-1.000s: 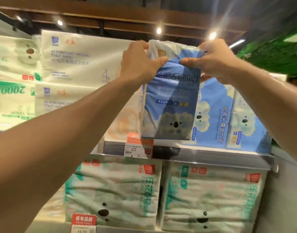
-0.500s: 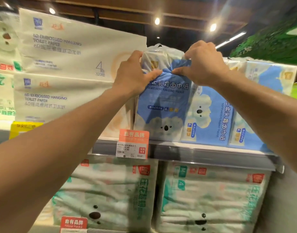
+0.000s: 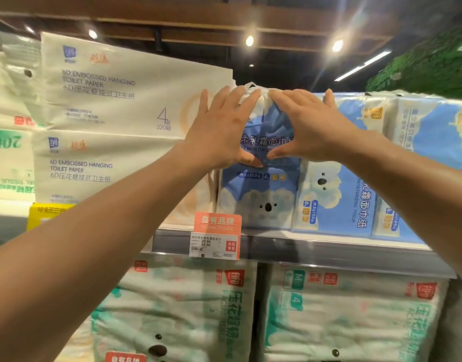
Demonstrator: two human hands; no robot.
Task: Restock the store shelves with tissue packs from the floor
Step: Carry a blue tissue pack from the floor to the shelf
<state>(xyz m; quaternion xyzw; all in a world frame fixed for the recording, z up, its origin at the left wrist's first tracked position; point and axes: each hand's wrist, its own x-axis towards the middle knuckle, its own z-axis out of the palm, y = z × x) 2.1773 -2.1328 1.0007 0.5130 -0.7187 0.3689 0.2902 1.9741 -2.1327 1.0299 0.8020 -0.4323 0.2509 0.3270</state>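
The blue koala tissue pack (image 3: 258,194) stands upright on the shelf (image 3: 329,253), long axis vertical, front facing out, squeezed tight between the cream toilet paper packs (image 3: 107,100) and a sideways blue pack (image 3: 334,202), while left hand (image 3: 222,129) and right hand (image 3: 311,126) press flat on its upper front, each grip open, fingers straight.

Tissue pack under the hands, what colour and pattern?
The plastic-wrapped tissue pack is blue with a pale koala face; head view.

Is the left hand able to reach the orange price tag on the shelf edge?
Probably yes: the left hand lies flat on the blue pack, and the orange price tag hangs just below it, uncovered.
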